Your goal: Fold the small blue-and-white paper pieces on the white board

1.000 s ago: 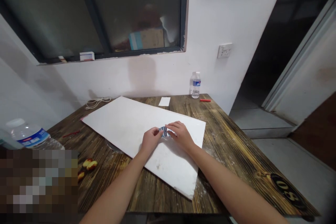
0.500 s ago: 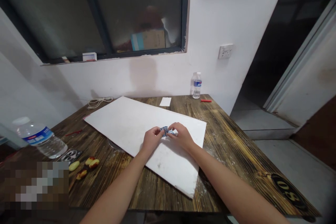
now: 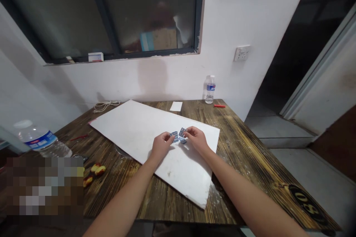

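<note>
Smooth matt brd (image 3: 122, 122), grainy wd tbl (image 3: 244, 152)

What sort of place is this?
Perhaps a small eatery or shared room, though I can't be certain: the wooden table bears a round number marker, and a water bottle stands near the wall.

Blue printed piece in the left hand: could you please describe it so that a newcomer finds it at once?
On the dark wooden table lies a slanted white board. Over it, the left hand holds the small blue printed piece. Similar pieces are at the right hand; this one alone is in the left.
</note>
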Demonstrator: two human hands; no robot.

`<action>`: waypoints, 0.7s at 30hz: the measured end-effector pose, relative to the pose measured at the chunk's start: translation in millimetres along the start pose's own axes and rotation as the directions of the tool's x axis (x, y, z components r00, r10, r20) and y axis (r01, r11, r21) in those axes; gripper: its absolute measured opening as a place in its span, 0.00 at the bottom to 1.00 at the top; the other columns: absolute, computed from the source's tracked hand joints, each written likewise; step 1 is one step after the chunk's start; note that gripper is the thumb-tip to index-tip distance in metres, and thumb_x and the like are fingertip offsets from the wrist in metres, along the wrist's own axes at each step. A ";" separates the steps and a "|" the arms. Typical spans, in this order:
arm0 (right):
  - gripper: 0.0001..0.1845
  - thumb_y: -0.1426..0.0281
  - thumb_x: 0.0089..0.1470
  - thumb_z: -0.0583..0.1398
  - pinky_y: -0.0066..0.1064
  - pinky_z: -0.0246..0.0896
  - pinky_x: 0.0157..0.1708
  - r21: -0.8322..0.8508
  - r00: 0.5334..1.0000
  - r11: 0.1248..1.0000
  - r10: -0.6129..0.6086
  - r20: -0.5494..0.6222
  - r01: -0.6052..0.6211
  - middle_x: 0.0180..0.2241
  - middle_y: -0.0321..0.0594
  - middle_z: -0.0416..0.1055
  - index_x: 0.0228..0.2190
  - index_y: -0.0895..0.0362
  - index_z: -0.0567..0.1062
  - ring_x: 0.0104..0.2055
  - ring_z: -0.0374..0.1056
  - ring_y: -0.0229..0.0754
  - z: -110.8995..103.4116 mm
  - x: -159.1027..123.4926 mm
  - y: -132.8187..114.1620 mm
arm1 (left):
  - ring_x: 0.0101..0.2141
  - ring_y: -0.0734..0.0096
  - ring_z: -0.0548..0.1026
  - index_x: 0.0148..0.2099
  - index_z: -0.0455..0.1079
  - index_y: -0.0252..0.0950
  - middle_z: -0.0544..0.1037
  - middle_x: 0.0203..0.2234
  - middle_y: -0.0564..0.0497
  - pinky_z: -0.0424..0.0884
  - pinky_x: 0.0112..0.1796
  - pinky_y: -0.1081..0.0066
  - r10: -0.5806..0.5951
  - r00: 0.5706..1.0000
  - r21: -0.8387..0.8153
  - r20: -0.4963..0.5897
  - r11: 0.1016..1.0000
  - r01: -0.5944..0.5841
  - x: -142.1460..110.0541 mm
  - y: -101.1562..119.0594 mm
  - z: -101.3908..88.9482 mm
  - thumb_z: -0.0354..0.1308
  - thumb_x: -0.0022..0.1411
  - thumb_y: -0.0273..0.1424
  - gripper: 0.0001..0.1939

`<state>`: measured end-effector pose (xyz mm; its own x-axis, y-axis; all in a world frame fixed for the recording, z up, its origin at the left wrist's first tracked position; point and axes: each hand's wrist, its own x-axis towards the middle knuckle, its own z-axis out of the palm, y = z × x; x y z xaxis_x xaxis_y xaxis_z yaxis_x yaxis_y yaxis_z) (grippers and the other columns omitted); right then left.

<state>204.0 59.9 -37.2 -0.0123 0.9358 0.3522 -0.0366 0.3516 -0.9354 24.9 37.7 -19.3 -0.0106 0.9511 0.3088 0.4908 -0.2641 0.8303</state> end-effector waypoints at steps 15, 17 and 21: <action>0.15 0.68 0.44 0.61 0.29 0.57 0.29 -0.313 0.997 0.947 0.079 0.008 -0.073 0.23 0.31 0.71 0.38 0.54 0.70 0.25 0.65 0.38 -3.1 -1.1 8.7 | 0.23 0.73 0.67 0.26 0.68 0.35 0.70 0.19 0.55 0.63 0.23 0.74 -0.044 0.997 -0.052 -0.066 0.998 0.041 1.2 -2.6 -0.2 0.57 0.54 0.43 0.16; 0.15 0.70 0.44 0.61 0.29 0.57 0.29 -0.377 0.996 0.925 0.078 0.042 -0.056 0.23 0.30 0.71 0.38 0.53 0.70 0.25 0.65 0.38 -3.2 -1.6 10.7 | 0.23 0.73 0.68 0.26 0.68 0.35 0.71 0.19 0.54 0.64 0.24 0.73 -0.041 0.997 -0.044 -0.068 0.998 0.038 1.0 -3.0 -0.1 0.57 0.54 0.43 0.15; 0.13 0.73 0.45 0.61 0.31 0.56 0.32 -0.546 0.995 0.837 0.012 0.095 0.042 0.25 0.32 0.71 0.37 0.53 0.71 0.30 0.65 0.41 -3.3 -3.0 12.5 | 0.23 0.73 0.67 0.26 0.68 0.35 0.70 0.19 0.55 0.63 0.26 0.73 -0.008 0.998 -0.019 -0.061 1.000 0.006 0.2 -2.0 -0.5 0.57 0.55 0.42 0.15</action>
<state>206.8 61.6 -50.0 -0.1075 0.9335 0.3421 0.5142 0.3467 -0.7845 23.4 38.3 -20.6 -0.0672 0.9416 0.3300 0.4740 -0.2610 0.8410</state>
